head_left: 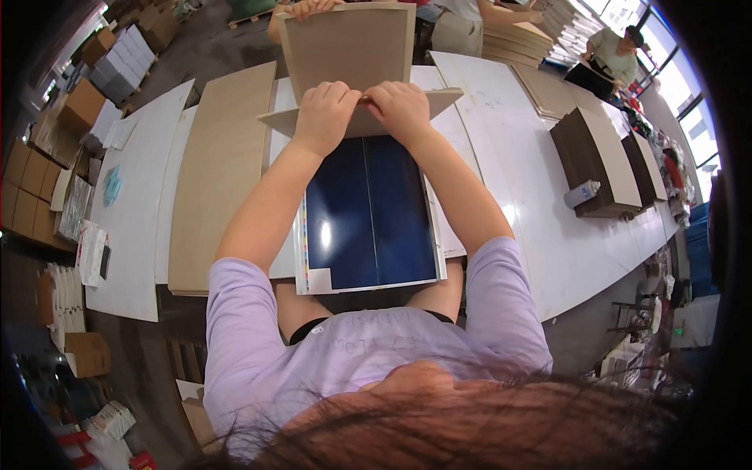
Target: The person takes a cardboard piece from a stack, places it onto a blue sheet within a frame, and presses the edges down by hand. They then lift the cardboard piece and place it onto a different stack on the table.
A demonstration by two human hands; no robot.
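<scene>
Both of my hands are closed over the top edge of a tilted grey-brown cardboard panel (362, 125). My left hand (325, 116) grips left of its middle, and my right hand (399, 111) grips just to the right, the thumbs close together. Below the panel, a glossy dark blue printed sheet (368, 215) lies at the near table edge between my forearms. It has white margins, a colour strip on its left and a pale line down its middle. The panel covers the sheet's far end.
Beyond my hands, another person's hand (312, 8) holds an upright board (348, 47). Long brown boards (223, 180) lie on the white table (521, 196) to the left. Stacked dark-sided boards (599, 160) and a spray can (582, 193) stand right. Another person (619, 59) works far right.
</scene>
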